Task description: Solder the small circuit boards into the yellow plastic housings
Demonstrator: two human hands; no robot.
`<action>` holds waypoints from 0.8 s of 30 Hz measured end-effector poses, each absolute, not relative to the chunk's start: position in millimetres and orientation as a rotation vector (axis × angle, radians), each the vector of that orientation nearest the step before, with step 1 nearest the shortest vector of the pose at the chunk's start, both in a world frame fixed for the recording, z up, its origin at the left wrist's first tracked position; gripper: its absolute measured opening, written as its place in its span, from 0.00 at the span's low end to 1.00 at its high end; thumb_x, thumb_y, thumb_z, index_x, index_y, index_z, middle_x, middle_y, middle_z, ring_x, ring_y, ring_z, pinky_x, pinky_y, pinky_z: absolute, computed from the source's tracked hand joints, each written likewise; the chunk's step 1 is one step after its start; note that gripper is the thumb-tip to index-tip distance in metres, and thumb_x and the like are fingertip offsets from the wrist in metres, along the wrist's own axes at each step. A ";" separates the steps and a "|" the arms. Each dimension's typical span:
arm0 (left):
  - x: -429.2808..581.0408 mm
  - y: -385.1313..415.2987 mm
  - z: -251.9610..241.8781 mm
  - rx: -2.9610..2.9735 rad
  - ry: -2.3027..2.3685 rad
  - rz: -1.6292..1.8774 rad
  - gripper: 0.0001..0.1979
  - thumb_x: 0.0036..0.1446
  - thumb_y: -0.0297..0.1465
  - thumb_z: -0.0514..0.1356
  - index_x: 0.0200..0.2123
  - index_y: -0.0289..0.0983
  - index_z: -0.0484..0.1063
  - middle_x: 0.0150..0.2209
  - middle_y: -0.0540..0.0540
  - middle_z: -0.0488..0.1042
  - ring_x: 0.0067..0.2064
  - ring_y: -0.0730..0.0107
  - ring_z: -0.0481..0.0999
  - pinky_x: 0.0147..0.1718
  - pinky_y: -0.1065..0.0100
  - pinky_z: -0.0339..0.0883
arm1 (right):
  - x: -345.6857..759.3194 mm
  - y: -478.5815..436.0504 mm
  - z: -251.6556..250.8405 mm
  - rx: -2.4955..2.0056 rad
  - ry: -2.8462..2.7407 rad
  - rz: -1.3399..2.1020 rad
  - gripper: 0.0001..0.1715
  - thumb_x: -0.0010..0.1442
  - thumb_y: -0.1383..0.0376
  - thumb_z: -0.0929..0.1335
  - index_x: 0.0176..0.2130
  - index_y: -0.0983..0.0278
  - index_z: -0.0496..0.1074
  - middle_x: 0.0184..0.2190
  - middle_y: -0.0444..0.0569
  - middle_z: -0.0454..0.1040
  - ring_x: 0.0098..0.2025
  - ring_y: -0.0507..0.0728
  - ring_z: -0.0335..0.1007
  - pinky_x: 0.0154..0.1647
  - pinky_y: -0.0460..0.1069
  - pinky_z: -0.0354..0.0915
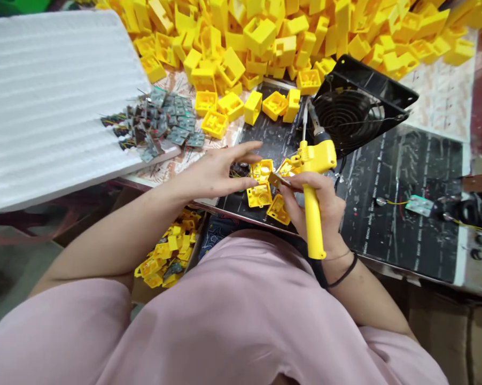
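Yellow casings [259, 197] lie open between the hands, and it looks like midway stuff: insides exposed, none here visibly closed. Out left, a white foam sheet [56, 96], circuit boards [177, 115] heaped at its edge, apparently not yet used. Left hand [212, 172] now: thumb and fingers spread beside the casings, gripping nothing visible. Right hand [332, 206] clasps a yellow soldering gun [313, 222], pinching a small brownish piece [276, 181] too; beyond it, a black fan [343, 115] crowds the gun's tip.
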State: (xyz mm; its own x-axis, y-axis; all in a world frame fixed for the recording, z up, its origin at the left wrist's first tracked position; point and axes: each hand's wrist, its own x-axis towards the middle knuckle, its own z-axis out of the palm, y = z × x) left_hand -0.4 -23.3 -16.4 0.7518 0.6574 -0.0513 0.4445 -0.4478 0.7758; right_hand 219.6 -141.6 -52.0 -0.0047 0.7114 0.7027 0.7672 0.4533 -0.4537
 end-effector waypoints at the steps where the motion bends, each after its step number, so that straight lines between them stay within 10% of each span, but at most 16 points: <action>1: -0.9 -25.4 -19.1 2.144 0.854 0.374 0.35 0.65 0.46 0.63 0.71 0.37 0.70 0.60 0.37 0.83 0.59 0.55 0.84 0.65 0.54 0.71 | 218.4 -141.9 -52.6 -1.278 -1.731 -0.057 0.16 0.69 0.69 0.75 0.53 0.55 0.71 0.42 0.41 0.85 0.34 0.53 0.85 0.39 0.45 0.80; 4: 8.0 -35.0 -21.8 2.182 0.876 0.499 0.24 0.69 0.45 0.59 0.57 0.38 0.83 0.54 0.40 0.87 0.57 0.56 0.84 0.73 0.47 0.61 | 213.4 -140.0 -53.9 -1.263 -1.734 -0.066 0.16 0.69 0.69 0.74 0.52 0.54 0.71 0.41 0.40 0.84 0.34 0.53 0.85 0.40 0.45 0.80; 9: 28.9 -48.6 -22.1 1.859 0.896 0.658 0.15 0.62 0.43 0.66 0.39 0.37 0.84 0.41 0.43 0.88 0.45 0.62 0.86 0.50 0.62 0.78 | 207.9 -137.0 -56.8 -1.239 -1.831 -0.138 0.15 0.71 0.69 0.73 0.53 0.53 0.72 0.38 0.39 0.85 0.32 0.54 0.83 0.38 0.46 0.78; 16: 22.9 -25.6 -19.9 1.756 0.920 0.620 0.24 0.65 0.54 0.64 0.41 0.38 0.82 0.31 0.46 0.82 0.34 0.65 0.82 0.36 0.64 0.77 | 233.4 -145.5 -45.1 -1.299 -1.894 -0.193 0.11 0.71 0.57 0.75 0.51 0.54 0.76 0.38 0.44 0.86 0.37 0.57 0.85 0.41 0.48 0.79; 24: 42.3 -9.6 -4.1 2.523 1.036 0.155 0.11 0.64 0.33 0.63 0.45 0.39 0.84 0.38 0.47 0.86 0.43 0.60 0.86 0.45 0.64 0.73 | 271.9 -123.7 -57.8 -1.401 -2.144 -0.085 0.13 0.77 0.62 0.67 0.57 0.59 0.76 0.45 0.50 0.85 0.46 0.59 0.84 0.56 0.55 0.77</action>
State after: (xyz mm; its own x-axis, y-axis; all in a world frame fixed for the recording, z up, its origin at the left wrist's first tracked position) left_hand 42.3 -9.6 -4.1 0.7182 0.6940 -0.0504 0.6488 -0.6417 0.4090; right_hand 271.9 -123.7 -57.8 -0.2880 0.8222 0.4910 0.8584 0.4490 -0.2483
